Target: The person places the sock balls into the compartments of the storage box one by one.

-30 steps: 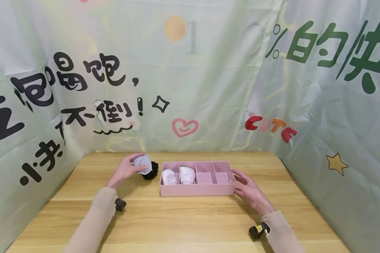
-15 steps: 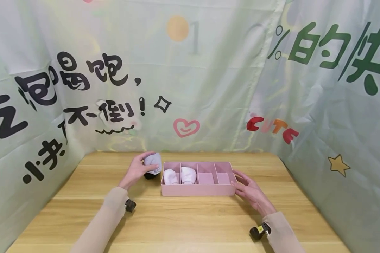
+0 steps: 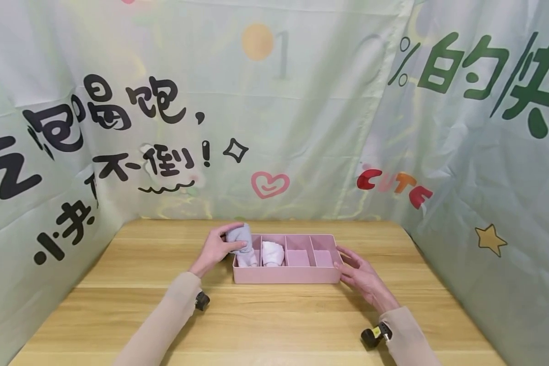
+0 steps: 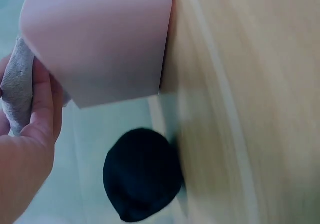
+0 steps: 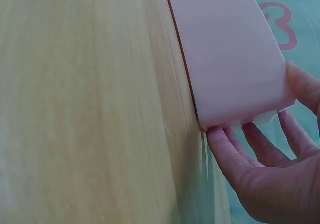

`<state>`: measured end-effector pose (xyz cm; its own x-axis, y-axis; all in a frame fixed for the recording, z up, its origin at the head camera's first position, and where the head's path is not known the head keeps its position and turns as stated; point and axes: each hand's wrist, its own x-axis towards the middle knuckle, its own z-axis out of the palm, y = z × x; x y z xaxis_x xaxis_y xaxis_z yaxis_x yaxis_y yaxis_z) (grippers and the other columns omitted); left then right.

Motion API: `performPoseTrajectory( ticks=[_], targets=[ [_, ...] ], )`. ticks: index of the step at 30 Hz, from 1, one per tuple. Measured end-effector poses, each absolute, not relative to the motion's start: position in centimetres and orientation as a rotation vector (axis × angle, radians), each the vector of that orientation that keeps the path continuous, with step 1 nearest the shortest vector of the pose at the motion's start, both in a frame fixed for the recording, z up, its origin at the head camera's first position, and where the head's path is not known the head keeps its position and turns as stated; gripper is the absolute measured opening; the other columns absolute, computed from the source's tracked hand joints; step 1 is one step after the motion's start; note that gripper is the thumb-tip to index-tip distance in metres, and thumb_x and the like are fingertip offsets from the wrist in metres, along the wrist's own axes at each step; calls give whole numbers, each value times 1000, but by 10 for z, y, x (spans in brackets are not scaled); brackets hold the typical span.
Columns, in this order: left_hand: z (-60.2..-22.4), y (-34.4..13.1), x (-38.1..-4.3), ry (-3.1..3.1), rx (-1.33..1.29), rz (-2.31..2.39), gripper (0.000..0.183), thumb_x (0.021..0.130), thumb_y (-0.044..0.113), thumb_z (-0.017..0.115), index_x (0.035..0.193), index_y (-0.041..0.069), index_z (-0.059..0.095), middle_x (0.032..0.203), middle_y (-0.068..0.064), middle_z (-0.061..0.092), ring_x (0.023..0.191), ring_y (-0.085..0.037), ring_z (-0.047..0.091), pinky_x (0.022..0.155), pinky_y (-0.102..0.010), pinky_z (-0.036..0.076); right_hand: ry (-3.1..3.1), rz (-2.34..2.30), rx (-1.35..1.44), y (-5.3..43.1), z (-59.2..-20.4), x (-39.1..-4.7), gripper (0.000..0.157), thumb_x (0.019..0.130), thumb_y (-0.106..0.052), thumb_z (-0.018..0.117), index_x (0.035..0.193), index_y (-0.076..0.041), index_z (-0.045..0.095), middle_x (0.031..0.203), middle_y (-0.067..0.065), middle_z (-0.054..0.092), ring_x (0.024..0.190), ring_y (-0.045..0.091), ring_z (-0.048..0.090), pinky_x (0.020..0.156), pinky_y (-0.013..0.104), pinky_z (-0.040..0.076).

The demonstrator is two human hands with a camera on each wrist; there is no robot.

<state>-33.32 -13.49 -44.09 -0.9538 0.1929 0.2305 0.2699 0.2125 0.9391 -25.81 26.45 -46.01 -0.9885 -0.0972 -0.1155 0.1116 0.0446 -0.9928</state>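
Observation:
My left hand (image 3: 215, 249) pinches a rolled grey sock (image 3: 240, 238) at the left end of a pink box (image 3: 285, 275) with a row of compartments. The grey sock overlaps the leftmost compartment, where a rolled white sock (image 3: 246, 261) lies partly covered. Another rolled white sock (image 3: 273, 253) sits in the second compartment; the two on the right hold nothing. At the box's right end, my right hand (image 3: 363, 278) holds the corner, thumb near the rim and fingers against the end wall (image 5: 240, 79). A rolled black sock (image 4: 142, 175) lies on the table beside the box, hidden behind my left hand in the head view.
The wooden table (image 3: 274, 325) bears the box near its back edge. Printed cloth curtains (image 3: 302, 127) stand close behind the table and along both sides. A small black camera is strapped at each wrist.
My left hand has carried the grey sock rightward, from above the black sock to over the box's left end. My right hand stays at the box's right end.

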Motion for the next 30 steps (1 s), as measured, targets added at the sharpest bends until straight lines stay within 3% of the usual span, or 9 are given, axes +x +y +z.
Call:
performPoseTrajectory(
  ticks=[11, 18, 25, 30],
  targets=[
    [-444, -106, -329, -2429, -520, -1894, 58, 78, 15, 84, 132, 19, 63, 133, -12, 60, 99, -20, 64, 74, -28, 55, 2169, -2053, 58, 265, -461, -257, 64, 99, -11, 57, 155, -10, 28, 159, 27, 21, 131, 32, 47, 102, 41, 48],
    [-440, -90, -326, -2396, -527, -1880, 57, 77, 14, 84, 130, 21, 64, 123, -13, 65, 88, -18, 62, 68, -27, 54, 2158, -2070, 30, 266, -461, -258, 63, 99, -10, 56, 155, -8, 27, 158, 28, 20, 129, 31, 48, 100, 39, 50],
    [-441, -73, -327, -2421, -568, -1823, 56, 78, 16, 84, 129, 25, 64, 119, -12, 66, 88, -18, 63, 69, -29, 54, 2159, -2064, 14, 266, -461, -259, 64, 99, -10, 57, 155, -9, 27, 158, 28, 21, 126, 28, 51, 98, 36, 51],
    [-439, -61, -326, -2466, -647, -1694, 60, 79, 14, 83, 134, 23, 60, 129, -13, 59, 95, -22, 62, 75, -31, 54, 2161, -2057, 8, 266, -461, -259, 65, 98, -11, 59, 155, -9, 27, 158, 28, 21, 124, 27, 52, 98, 36, 51]
  ],
)
